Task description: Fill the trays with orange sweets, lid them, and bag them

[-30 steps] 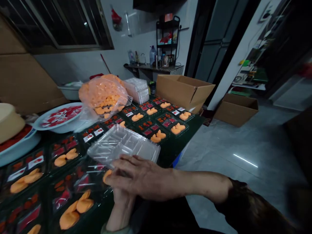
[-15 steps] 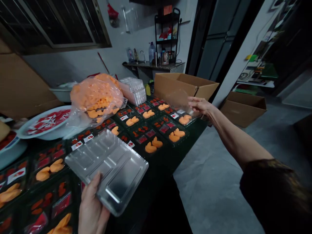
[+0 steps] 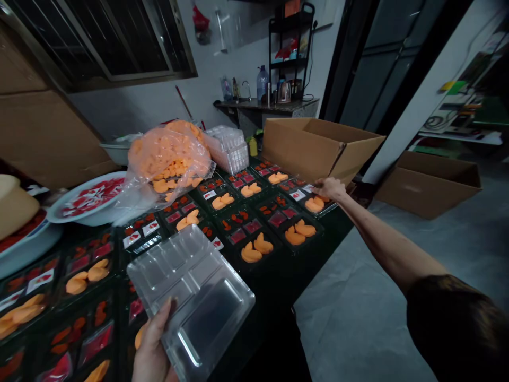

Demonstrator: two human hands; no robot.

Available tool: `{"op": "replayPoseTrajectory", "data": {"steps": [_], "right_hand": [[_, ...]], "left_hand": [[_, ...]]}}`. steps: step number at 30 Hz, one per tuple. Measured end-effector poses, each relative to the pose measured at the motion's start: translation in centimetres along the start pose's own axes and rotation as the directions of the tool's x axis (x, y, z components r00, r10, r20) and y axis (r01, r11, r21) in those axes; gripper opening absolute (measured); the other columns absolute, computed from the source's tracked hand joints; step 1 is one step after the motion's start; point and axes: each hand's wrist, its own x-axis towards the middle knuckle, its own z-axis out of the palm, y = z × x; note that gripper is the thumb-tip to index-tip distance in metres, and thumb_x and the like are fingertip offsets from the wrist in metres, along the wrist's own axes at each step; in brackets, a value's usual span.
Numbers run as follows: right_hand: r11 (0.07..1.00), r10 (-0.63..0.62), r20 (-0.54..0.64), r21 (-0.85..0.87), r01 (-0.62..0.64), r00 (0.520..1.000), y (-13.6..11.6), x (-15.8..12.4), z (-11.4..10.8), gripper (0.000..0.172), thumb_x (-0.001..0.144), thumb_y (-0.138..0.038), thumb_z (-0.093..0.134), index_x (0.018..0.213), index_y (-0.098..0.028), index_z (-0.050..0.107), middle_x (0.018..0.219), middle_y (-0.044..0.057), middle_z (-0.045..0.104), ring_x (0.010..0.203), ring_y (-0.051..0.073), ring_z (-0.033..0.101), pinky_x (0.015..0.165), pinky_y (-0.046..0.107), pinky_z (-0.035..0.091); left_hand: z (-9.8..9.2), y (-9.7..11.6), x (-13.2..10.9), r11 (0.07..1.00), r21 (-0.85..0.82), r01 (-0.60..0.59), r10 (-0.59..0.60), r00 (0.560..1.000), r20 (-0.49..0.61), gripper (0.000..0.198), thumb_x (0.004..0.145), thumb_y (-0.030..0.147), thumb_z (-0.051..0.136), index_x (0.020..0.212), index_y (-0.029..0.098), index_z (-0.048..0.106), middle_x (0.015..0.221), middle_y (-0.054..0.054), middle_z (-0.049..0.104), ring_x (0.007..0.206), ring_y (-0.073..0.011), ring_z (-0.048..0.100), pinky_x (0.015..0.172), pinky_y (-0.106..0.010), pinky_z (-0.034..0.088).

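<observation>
Okay: L hand (image 3: 153, 347) pinching clear lid (image 3: 209, 313) by its edge, thumb on top, low over filled trays (image 3: 274, 261), best kept level w/ firm hold; R hand (image 3: 329, 188) out, fingers together at far tray (image 3: 328, 208) by cardboard box (image 3: 318, 146), can't tell if gripping anything.

The bottom edge of the view cuts off the left hand (image 3: 153, 353) at the palm.

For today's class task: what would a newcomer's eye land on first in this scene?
A bulging clear plastic bag of orange pieces stands out at the back, above rows of black trays. In front, the left hand holds a clear plastic lid, while the right hand stretches out to the far trays.
</observation>
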Motion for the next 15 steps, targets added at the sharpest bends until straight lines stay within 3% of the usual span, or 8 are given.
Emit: {"op": "replayPoseTrajectory", "data": {"steps": [4, 8, 15], "right_hand": [[0.989, -0.087, -0.025, -0.121, 0.083, 0.996, -1.5, -0.8, 1.5, 0.064, 0.075, -0.056, 0.059, 0.129, -0.022, 0.052, 0.131, 0.017, 0.045, 0.123, 0.039, 0.034, 0.1, 0.055, 0.024], [0.945, -0.121, 0.11, -0.29, 0.148, 0.987, -3.1, -1.4, 3.2, 0.075, 0.07, -0.076, 0.045, 0.133, -0.036, 0.045, 0.137, 0.011, 0.039, 0.124, 0.04, 0.034, 0.098, 0.058, 0.027], [0.895, -0.086, 0.225, -0.411, 0.175, 0.971, -2.6, -2.1, 2.6, 0.083, 0.066, -0.079, 0.044, 0.139, -0.04, 0.034, 0.147, 0.009, 0.026, 0.127, 0.041, 0.032, 0.098, 0.058, 0.027]], "left_hand": [[0.0, -0.3, 0.2, 0.999, 0.044, -0.013, 0.011, 1.0, 0.029, 0.01, 0.066, 0.018, 0.066, 0.075, 0.015, 0.065, 0.063, -0.001, 0.068, 0.055, -0.0173, 0.064, 0.067, -0.032, 0.056], [0.7, -0.3, -0.6, 0.998, 0.056, -0.007, 0.006, 1.0, 0.029, 0.01, 0.067, 0.018, 0.063, 0.076, 0.015, 0.065, 0.061, -0.001, 0.067, 0.056, -0.0178, 0.064, 0.068, -0.032, 0.056], [2.2, -0.5, -1.9, 1.0, 0.021, 0.007, -0.009, 0.998, 0.058, 0.009, 0.067, 0.021, 0.063, 0.075, 0.015, 0.064, 0.061, -0.002, 0.067, 0.06, -0.0203, 0.066, 0.069, -0.035, 0.057]]}}
